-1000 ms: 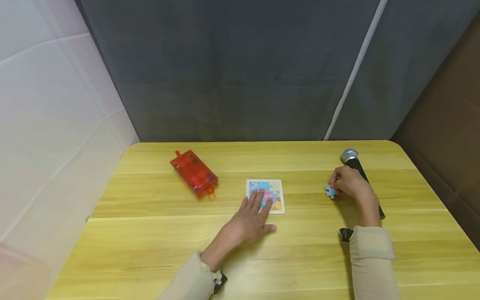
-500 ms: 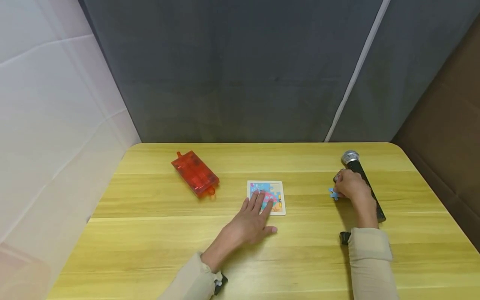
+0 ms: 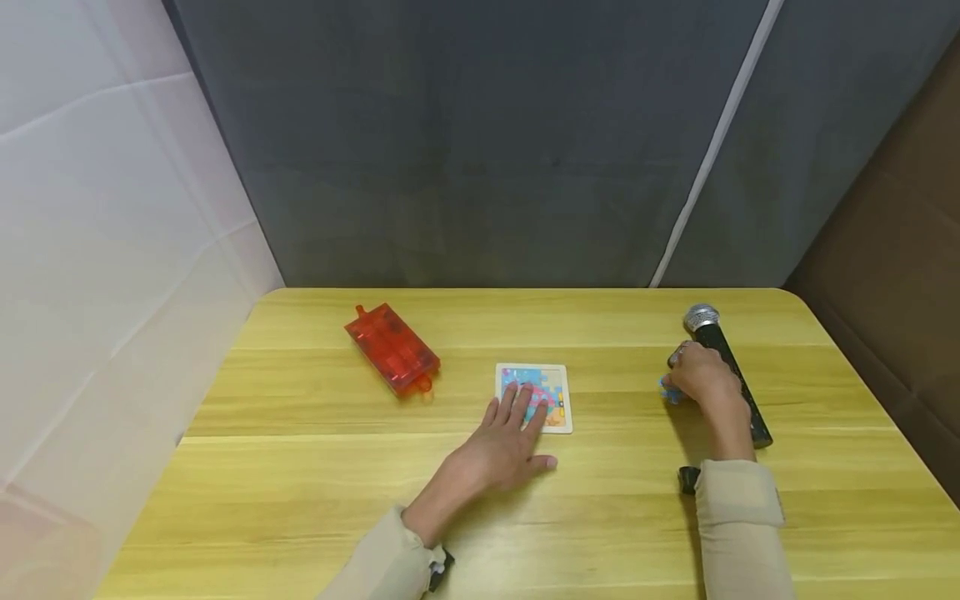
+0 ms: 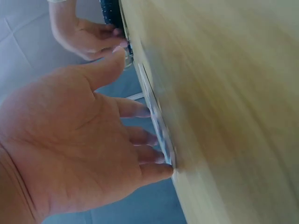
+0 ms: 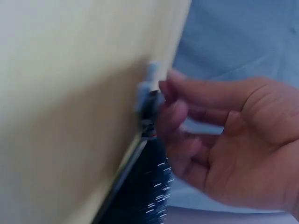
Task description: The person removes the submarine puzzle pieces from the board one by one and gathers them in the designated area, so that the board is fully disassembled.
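My left hand (image 3: 495, 450) lies with spread, nearly straight fingers on a small square jigsaw puzzle in a white frame (image 3: 568, 408). Its fingertips cover part of the colourful picture, and a pale gap shows at the puzzle's upper right. In the left wrist view, the fingertips (image 4: 161, 170) touch the puzzle's edge-on board. To the right, my right hand (image 3: 705, 379) pinches a blue jigsaw piece (image 3: 669, 392), mostly hidden by the fingers. The right wrist view shows this piece (image 5: 142, 95) blurred, at the thumb and fingertips, close over the table.
A black microphone (image 3: 720, 343) with a silver head lies beside and partly behind my right hand. At the left of the table (image 3: 300, 483) is a translucent red box (image 3: 392, 346) with small loops at its ends. A grey cloth wall (image 3: 465, 150) stands behind the table.
My right hand has shifted slightly, its fingers curling further over the blue jigsaw piece, so less of the piece shows. The left hand stays on the puzzle.
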Available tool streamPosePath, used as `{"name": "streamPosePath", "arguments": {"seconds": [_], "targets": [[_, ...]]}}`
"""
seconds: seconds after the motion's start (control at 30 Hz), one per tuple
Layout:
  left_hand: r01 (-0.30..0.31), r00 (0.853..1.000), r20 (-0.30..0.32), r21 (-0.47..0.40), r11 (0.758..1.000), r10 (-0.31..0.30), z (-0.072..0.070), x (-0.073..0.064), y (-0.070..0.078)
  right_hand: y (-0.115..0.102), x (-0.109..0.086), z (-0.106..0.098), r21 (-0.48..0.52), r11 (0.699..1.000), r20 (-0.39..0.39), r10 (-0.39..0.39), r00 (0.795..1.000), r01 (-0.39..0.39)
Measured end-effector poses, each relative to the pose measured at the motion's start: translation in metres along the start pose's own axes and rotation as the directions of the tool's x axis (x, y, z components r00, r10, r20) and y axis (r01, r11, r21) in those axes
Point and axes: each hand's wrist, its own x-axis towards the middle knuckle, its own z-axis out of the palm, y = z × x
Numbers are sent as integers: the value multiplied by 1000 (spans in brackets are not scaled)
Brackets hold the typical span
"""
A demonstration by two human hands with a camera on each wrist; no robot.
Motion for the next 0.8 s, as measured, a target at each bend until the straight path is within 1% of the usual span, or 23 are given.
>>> {"name": "streamPosePath", "arguments": {"seconds": [0.07,0.1,0.17,0.2,0.27,0.33,0.43,0.5,0.57,0.7,0.77,0.8], "targets": [[12,1000,2,1,1000,-12,-2,-2,2,-7,-4,0,25,993,-22,-118,993,118],[21,1000,5,8,1000,-21,-3,-2,3,-13,-7,1,37,983,-32,-180,983,181],[30,1000,9,-6,1000,-30,-1,-1,1,-28,-11,4,60,954,-39,-293,955,295],[33,999,8,-4,999,-33,-1,0,0,-38,-13,7,62,940,-33,-335,942,337],[44,999,21,0,999,-44,0,1,-1,-58,-13,14,69,919,-4,-389,921,389],[43,999,28,-13,999,-43,3,5,-4,-77,-10,25,75,900,32,-432,901,429],[40,999,38,-26,999,-39,6,9,-8,-100,-4,40,78,879,82,-476,876,470],[40,999,36,-28,999,-39,6,10,-10,-111,1,49,67,871,103,-492,865,487],[41,999,35,-24,999,-40,7,10,-10,-118,5,57,56,871,108,-491,865,487],[43,999,28,-18,999,-43,9,9,-8,-123,9,68,42,899,81,-438,895,436],[45,999,22,-7,999,-45,9,9,-7,-124,10,70,51,907,67,-421,905,418],[49,999,21,-8,999,-49,9,8,-6,-124,10,71,54,906,63,-422,904,419]]}}
